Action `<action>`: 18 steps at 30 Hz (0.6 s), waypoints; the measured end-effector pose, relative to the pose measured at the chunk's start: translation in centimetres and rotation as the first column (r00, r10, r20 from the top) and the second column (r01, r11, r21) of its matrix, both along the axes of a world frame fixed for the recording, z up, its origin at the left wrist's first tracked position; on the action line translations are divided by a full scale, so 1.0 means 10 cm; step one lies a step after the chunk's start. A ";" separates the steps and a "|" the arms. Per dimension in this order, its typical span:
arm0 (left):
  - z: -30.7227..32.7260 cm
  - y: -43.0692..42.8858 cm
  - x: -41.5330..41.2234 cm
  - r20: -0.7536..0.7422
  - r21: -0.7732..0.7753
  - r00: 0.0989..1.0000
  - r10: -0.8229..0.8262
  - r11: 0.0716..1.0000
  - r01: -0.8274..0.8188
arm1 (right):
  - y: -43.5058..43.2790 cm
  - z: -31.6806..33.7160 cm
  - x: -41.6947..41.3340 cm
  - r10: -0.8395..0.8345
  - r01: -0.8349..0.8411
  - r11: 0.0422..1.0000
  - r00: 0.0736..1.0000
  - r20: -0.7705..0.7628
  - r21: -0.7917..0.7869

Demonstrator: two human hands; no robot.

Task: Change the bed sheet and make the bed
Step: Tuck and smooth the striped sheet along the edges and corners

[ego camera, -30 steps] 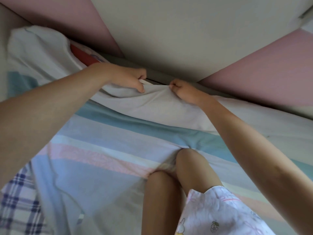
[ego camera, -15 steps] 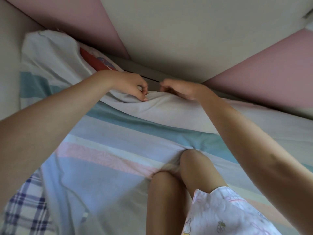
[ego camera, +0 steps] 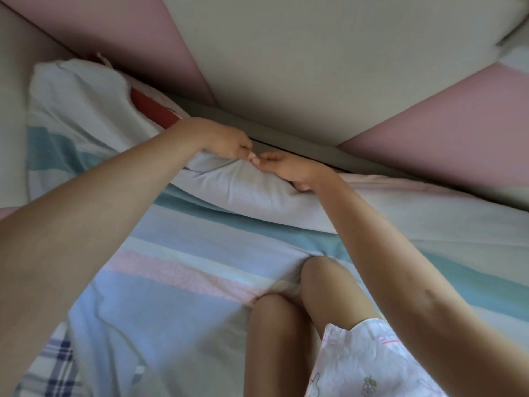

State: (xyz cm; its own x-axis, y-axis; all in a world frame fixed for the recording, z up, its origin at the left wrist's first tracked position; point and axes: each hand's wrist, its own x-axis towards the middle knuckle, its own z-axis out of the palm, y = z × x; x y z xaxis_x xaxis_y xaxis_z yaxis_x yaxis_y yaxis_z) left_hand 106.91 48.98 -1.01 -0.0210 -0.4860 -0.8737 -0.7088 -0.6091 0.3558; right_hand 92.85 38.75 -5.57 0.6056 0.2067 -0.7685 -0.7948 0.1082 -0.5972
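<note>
Hands closer than a second ago, fingertips almost meeting. The left hand [ego camera: 229, 144] and right hand [ego camera: 289, 167] each pinch the white hem of the striped bed sheet [ego camera: 200, 230] at the mattress's far edge beside the padded wall [ego camera: 286, 53]. Probably gathering slack to tuck into the gap.

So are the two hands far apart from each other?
No, the left hand and right hand almost meet at the fingertips, both gripping the sheet.

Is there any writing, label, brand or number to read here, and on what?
None can be read.
The striped sheet bears no words.
The garment shows small drawings, a rabbit and grapes, no letters.
The red thing at upper left is mostly hidden; no text shows.
</note>
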 end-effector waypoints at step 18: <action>0.27 0.58 0.44 0.422 -0.451 0.904 0.066 0.881 0.146 | 0.16 0.08 -0.09 0.089 -0.108 0.955 0.993 -0.080 -0.277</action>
